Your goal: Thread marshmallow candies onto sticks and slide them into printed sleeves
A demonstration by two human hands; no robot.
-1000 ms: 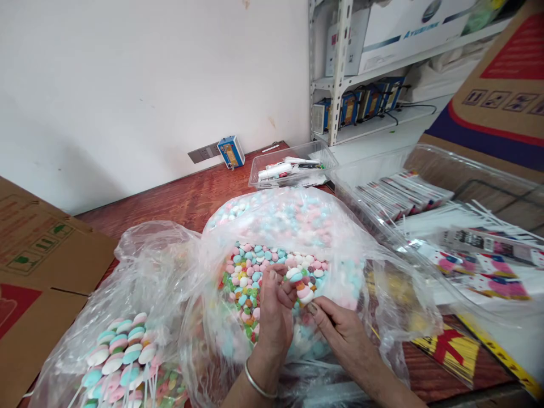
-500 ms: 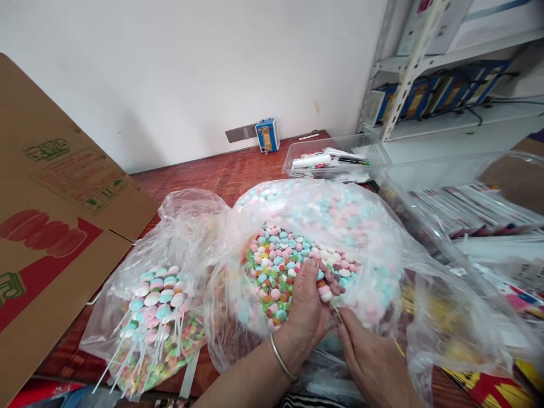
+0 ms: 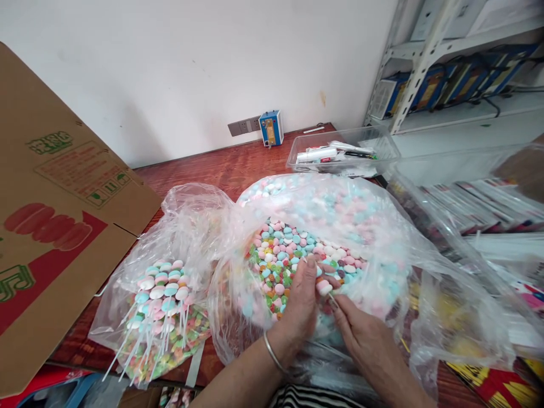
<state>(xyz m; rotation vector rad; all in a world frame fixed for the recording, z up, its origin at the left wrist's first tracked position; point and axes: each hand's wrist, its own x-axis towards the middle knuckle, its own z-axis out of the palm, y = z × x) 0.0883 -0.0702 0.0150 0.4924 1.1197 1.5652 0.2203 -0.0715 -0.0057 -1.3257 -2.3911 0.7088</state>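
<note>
Candy stack (image 3: pixel 323 287) now more hidden behind left hand (image 3: pixel 301 297).

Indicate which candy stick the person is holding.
The candy stick held between left hand and right hand; the other candy sticks lie piled together, further left.

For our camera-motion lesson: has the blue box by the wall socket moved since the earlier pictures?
No: the blue box still stands just right of the wall socket; the camera view shifted.
</note>
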